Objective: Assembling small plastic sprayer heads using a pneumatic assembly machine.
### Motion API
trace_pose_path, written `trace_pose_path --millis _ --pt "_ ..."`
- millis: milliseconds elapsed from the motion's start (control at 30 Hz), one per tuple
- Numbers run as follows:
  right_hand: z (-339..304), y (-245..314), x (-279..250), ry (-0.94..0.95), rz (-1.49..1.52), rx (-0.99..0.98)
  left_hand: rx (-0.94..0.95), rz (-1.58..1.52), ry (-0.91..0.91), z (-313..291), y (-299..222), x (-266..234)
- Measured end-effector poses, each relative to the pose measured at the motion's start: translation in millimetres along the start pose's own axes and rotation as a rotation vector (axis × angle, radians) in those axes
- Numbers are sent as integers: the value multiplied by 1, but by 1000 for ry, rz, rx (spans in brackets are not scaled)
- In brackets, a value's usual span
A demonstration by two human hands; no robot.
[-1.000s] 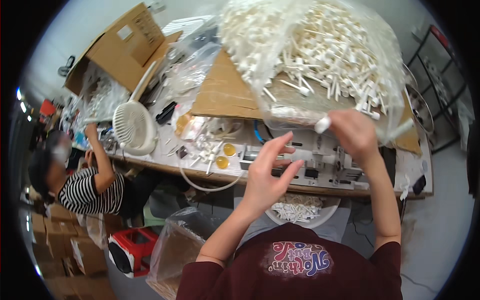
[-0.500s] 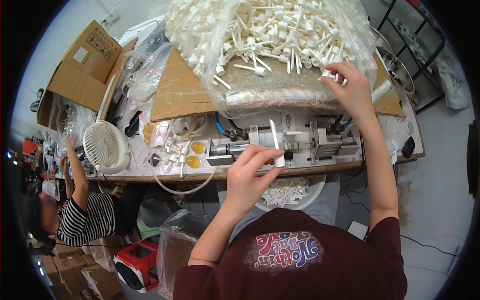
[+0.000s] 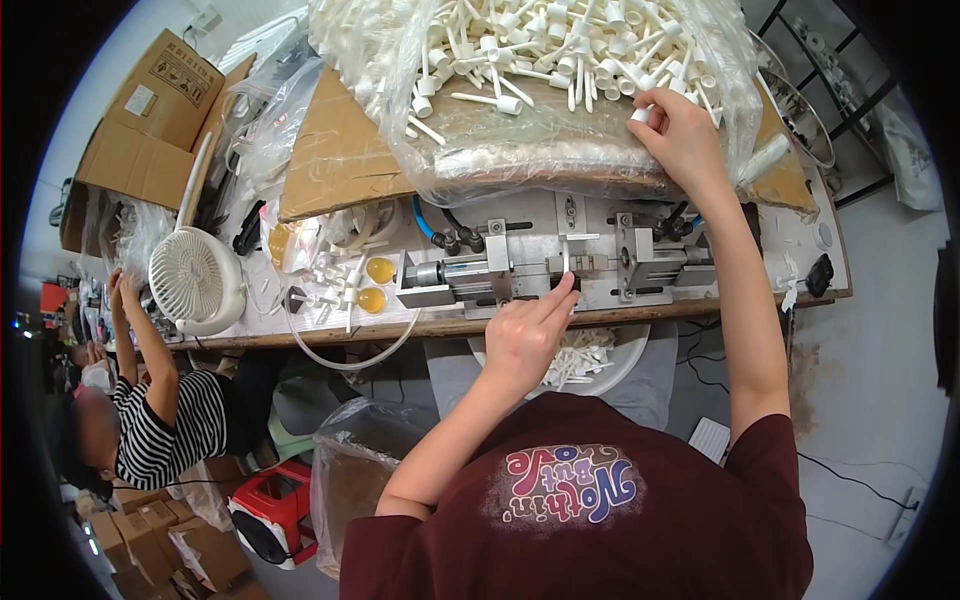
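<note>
At the metal clamping fixture (image 3: 590,263) on the table edge, my left hand (image 3: 528,338) has its fingers close together at the lower end of a white stemmed plastic cap (image 3: 567,258). The stem points away from me, between the fixture's two cylinder blocks; its cap end is hidden by my fingertips. Farther off to the right, my right hand (image 3: 682,138) pinches another white stemmed cap (image 3: 640,116) at the near edge of the heap. That heap of similar white stemmed caps (image 3: 560,60) lies in a clear plastic bag (image 3: 470,165) over cardboard.
Left of the fixture lie two yellow round pieces (image 3: 372,299) and several loose white caps. A white fan (image 3: 196,280) stands farther left, near a cardboard box (image 3: 150,120). A white basin (image 3: 625,372) of white pieces sits below the table edge. Another person (image 3: 180,425) works at left.
My left hand has moved forward, bringing its stemmed cap from before the table edge into the fixture. My right hand has shifted slightly left and away, still pinching a cap.
</note>
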State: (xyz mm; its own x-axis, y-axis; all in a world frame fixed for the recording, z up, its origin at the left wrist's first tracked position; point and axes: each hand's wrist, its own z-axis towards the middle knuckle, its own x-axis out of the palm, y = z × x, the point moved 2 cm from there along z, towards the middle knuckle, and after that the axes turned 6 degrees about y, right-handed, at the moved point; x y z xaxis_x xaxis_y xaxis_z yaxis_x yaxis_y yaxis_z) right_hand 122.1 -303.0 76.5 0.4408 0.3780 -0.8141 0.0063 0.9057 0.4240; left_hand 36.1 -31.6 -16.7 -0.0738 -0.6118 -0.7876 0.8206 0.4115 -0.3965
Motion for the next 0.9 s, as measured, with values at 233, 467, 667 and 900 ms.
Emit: trace_pose_path --millis 233,467,667,900 --pt "-27 41 -8 -13 126 -117 -78 11 73 10 -3 -4" --pt "-56 62 -12 34 471 -51 -111 -41 129 15 1 -6" --pt "-116 79 -15 36 341 -247 -139 -133 183 12 4 -15" --pt "-182 78 17 99 69 -427 -153 -398 -97 73 16 -96"
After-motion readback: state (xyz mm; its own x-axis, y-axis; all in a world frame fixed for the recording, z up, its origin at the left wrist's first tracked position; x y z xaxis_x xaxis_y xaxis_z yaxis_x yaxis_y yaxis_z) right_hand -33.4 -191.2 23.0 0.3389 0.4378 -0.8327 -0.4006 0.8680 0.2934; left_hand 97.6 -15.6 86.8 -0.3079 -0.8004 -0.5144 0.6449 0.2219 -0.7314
